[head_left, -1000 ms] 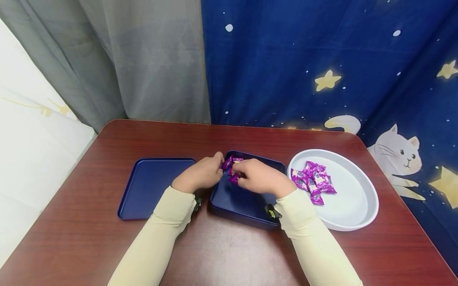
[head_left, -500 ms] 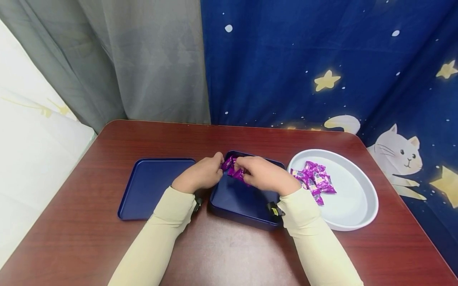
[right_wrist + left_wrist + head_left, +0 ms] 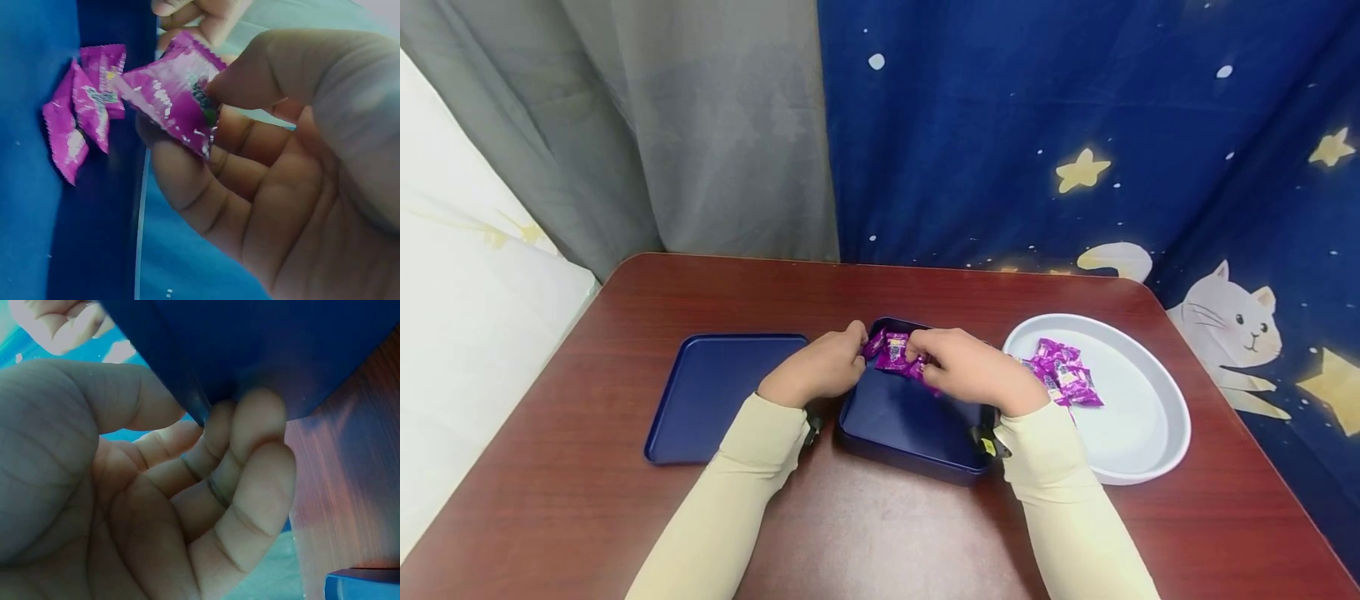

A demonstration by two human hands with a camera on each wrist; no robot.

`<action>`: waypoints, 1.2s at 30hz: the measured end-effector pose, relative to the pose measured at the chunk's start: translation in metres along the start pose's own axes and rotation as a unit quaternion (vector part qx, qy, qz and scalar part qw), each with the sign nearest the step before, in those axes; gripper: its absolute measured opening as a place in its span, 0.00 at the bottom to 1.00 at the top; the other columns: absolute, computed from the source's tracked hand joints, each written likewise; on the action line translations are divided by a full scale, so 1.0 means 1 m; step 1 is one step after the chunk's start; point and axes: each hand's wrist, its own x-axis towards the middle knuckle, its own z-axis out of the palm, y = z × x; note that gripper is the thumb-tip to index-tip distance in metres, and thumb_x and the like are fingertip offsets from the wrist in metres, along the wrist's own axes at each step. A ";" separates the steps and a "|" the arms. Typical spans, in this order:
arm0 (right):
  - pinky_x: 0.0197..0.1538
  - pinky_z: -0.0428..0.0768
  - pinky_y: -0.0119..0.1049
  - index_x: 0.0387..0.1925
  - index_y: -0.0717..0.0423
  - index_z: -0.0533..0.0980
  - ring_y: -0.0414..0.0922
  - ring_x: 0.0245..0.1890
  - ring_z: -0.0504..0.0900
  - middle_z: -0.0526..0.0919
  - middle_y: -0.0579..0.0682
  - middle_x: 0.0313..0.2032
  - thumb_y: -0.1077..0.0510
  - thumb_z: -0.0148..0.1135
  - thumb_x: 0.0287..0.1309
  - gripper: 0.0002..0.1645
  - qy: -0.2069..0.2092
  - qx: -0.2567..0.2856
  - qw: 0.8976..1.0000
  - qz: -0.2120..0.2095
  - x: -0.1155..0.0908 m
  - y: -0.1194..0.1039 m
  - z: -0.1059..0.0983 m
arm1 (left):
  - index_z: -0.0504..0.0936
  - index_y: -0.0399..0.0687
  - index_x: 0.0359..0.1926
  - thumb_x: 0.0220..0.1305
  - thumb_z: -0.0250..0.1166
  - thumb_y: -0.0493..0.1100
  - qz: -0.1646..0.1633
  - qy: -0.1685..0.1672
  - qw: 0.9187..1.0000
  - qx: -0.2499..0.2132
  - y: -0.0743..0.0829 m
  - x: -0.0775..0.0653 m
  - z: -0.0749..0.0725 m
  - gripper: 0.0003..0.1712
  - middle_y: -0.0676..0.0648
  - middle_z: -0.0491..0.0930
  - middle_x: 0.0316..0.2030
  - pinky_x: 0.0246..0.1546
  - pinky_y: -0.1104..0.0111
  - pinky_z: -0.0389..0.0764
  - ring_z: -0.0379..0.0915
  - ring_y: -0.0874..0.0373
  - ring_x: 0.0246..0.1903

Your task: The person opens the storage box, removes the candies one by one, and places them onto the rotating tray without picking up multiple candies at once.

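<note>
My left hand (image 3: 820, 364) grips the left rim of a dark blue box (image 3: 917, 429) in the head view. In the left wrist view, its thumb and fingers lie on either side of the blue wall (image 3: 294, 350). Over the box, my right hand (image 3: 966, 367) pinches a purple-wrapped candy (image 3: 172, 94) between thumb and forefinger, as the right wrist view shows. Several more purple candies (image 3: 892, 352) lie along the box's back-left end; they appear again as wrapped candies (image 3: 94, 103) left of the held one.
A round white tray (image 3: 1142, 417) right of the box holds several purple candies (image 3: 1075, 383), partly covered by my right hand. On the left lies a flat dark blue lid (image 3: 722, 400). Everything stands on a reddish-brown table (image 3: 865, 525) before curtains (image 3: 940, 150).
My right hand has shifted right, away from the box's back-left corner, uncovering more of the candies there. My left hand stays on the rim.
</note>
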 end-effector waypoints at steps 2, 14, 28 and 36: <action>0.43 0.76 0.39 0.40 0.54 0.77 0.43 0.33 0.75 0.79 0.45 0.32 0.70 0.57 0.55 0.12 0.006 -0.007 1.000 -0.003 -0.002 -0.001 -0.004 | 0.68 0.39 0.54 0.71 0.54 0.38 -0.002 0.001 1.000 0.001 0.000 0.000 0.000 0.13 0.44 0.76 0.35 0.41 0.59 0.75 0.74 0.52 0.35; 0.45 0.78 0.40 0.39 0.53 0.76 0.44 0.35 0.76 0.77 0.44 0.32 0.70 0.58 0.58 0.11 0.002 -0.047 0.999 0.024 -0.017 -0.008 -0.021 | 0.67 0.38 0.54 0.71 0.54 0.38 0.009 0.000 1.000 -0.003 -0.001 0.001 0.002 0.14 0.44 0.76 0.33 0.41 0.60 0.75 0.73 0.52 0.34; 0.40 0.78 0.41 0.39 0.54 0.76 0.42 0.31 0.77 0.78 0.46 0.31 0.73 0.54 0.58 0.13 0.022 -0.029 0.999 0.036 -0.036 0.003 -0.033 | 0.67 0.38 0.54 0.72 0.54 0.38 0.009 0.000 1.000 -0.004 -0.002 0.000 0.001 0.13 0.45 0.74 0.31 0.39 0.61 0.74 0.72 0.52 0.33; 0.40 0.77 0.43 0.38 0.54 0.76 0.45 0.30 0.77 0.80 0.47 0.30 0.71 0.54 0.61 0.11 0.043 -0.021 0.992 0.118 -0.051 0.030 -0.047 | 0.67 0.38 0.53 0.72 0.54 0.38 0.009 0.002 1.000 -0.002 -0.001 -0.001 -0.001 0.13 0.45 0.74 0.31 0.38 0.61 0.74 0.72 0.52 0.33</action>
